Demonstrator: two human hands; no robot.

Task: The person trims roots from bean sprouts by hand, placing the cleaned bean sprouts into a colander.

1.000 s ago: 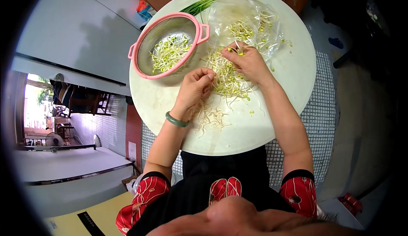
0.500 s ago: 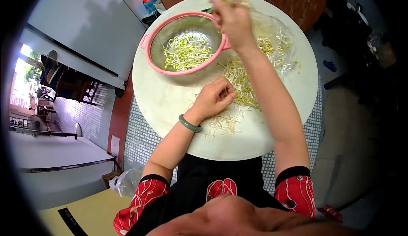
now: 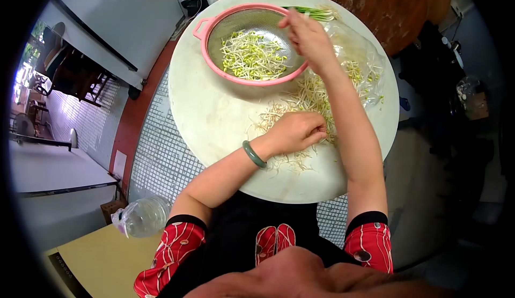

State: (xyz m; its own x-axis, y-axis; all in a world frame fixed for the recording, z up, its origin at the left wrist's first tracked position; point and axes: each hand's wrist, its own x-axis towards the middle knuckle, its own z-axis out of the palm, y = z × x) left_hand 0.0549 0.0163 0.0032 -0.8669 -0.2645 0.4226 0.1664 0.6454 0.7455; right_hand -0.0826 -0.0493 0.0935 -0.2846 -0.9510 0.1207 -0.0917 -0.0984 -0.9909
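Observation:
My left hand (image 3: 298, 131), a green bangle on its wrist, rests on the table at the near edge of a pile of bean sprouts (image 3: 311, 97). Its thumb and fingers are pressed together; what they pinch is hidden. Over the right rim of a pink-rimmed metal colander (image 3: 205, 56) hovers my right hand (image 3: 313, 41). Its fingers are loosely bent and apart, slightly blurred, and no sprout shows in them. Yellow-headed sprouts (image 3: 252, 56) lie inside the colander. Thin root ends (image 3: 292, 161) are scattered below my left hand.
A clear plastic bag (image 3: 370, 54) with sprouts lies at the right of the round white table (image 3: 198, 105). Green scallions (image 3: 316, 12) lie behind the colander. A large clear plastic bottle (image 3: 146, 217) stands at the lower left.
My right hand has come down and nearer from beyond the colander's far right edge. My left hand has shifted right along the sprout pile. The view has shifted slightly.

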